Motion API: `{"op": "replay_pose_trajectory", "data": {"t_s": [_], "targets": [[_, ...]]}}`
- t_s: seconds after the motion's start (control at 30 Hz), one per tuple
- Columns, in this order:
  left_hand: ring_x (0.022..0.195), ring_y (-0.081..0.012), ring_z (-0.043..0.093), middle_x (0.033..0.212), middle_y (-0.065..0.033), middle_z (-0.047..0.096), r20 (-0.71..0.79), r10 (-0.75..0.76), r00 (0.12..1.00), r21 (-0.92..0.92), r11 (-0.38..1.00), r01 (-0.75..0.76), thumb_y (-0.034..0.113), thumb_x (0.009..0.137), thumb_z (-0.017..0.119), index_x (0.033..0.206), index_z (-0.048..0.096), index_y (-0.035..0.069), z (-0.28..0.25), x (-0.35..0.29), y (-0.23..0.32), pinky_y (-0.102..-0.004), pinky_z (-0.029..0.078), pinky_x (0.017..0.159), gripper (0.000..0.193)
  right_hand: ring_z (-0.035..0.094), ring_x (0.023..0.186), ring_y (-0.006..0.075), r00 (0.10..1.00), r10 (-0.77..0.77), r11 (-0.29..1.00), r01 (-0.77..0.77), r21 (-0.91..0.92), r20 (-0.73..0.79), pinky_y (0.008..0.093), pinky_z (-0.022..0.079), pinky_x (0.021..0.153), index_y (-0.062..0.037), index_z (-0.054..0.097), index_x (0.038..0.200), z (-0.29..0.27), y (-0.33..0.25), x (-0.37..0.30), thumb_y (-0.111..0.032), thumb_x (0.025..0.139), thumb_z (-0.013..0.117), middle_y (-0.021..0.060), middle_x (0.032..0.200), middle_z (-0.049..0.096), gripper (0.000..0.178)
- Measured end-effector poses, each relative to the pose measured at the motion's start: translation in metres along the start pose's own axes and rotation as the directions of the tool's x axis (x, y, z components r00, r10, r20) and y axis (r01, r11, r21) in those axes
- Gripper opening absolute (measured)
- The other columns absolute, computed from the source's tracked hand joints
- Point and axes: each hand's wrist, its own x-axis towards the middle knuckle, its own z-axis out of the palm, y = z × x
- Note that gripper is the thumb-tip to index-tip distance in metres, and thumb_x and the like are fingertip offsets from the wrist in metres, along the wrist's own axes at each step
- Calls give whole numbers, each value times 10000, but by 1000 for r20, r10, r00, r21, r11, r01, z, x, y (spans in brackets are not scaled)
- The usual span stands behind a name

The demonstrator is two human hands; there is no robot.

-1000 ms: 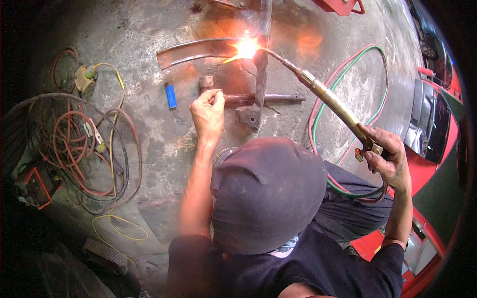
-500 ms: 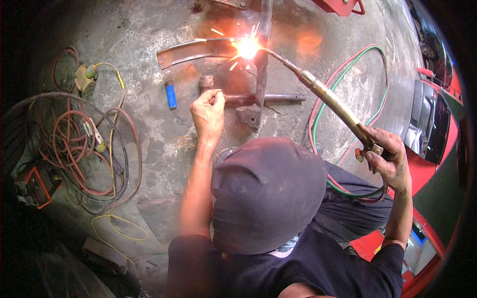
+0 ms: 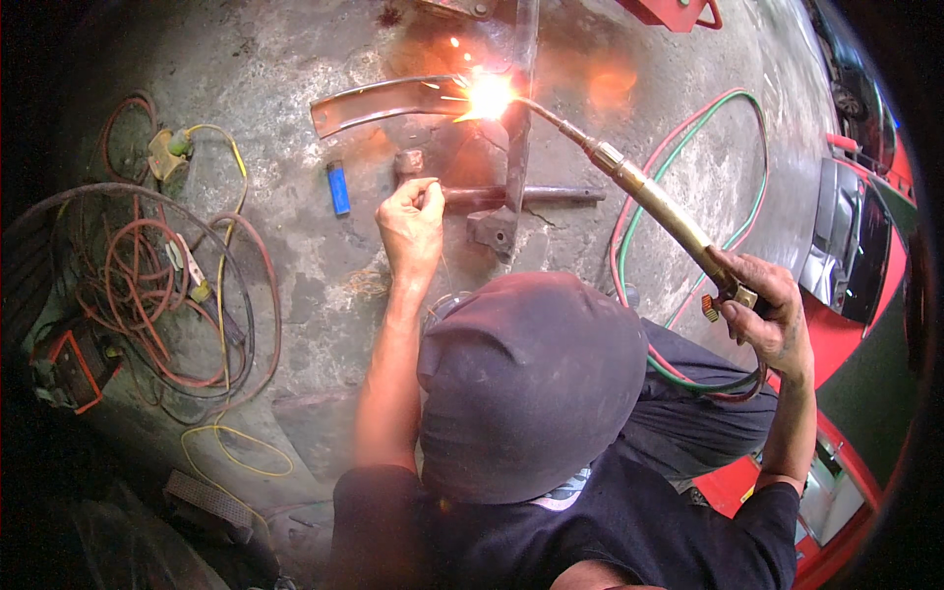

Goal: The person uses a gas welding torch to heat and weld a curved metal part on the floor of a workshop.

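Right hand [image 3: 765, 313] remains clenched on the torch [image 3: 657, 203]; left hand [image 3: 411, 222] pinches the rod [image 3: 521, 196] (positions unchanged); sparks at the flame [image 3: 489, 95] have thinned.

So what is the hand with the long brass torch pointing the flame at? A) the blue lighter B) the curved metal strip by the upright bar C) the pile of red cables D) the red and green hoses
B: the right hand grips the brass torch, and its bright flame with sparks sits at the end of the curved metal strip, well away from the blue lighter.
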Motion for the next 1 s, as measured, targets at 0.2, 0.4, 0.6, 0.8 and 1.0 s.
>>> {"op": "replay_pose_trajectory", "data": {"t_s": [0.2,0.4,0.6,0.8,1.0], "targets": [[623,-42,544,736,2,684,22,-51,998,-44,998,52,90,922,673,985,743,-51,0,0,3,-236,424,558,169,581,565,127,1000,13,1000,-13,-9,-2,307,447,564,-27,627,1361,0,-1,0,-100,814,722,78,757,617,560],[638,-66,594,738,-43,719,2,-39,999,-21,999,39,97,914,676,978,745,-57,0,1,7,-263,476,591,181,582,561,119,1000,2,1000,-2,2,1,302,449,557,-24,627,1360,0,-2,1,-83,818,716,78,774,623,553],[656,-77,614,747,-56,727,0,-35,999,13,999,35,96,910,676,987,746,-56,0,3,4,-276,488,604,185,582,560,115,1000,8,1000,-8,4,0,297,449,555,-22,629,1357,0,-1,1,-80,821,713,76,779,625,545],[649,-78,610,746,-59,729,11,-30,999,42,999,29,103,910,675,986,750,-49,0,2,8,-283,489,605,185,583,564,117,999,37,999,-37,15,-3,298,451,561,-27,629,1359,0,-2,0,-80,814,711,74,778,626,554],[650,-84,612,732,-61,723,21,-28,999,41,999,28,115,913,678,978,751,-43,0,3,7,-285,490,613,185,584,565,120,1000,23,1000,-23,9,-5,297,454,562,-33,626,1366,0,-2,0,-79,811,709,77,782,630,563]]}}
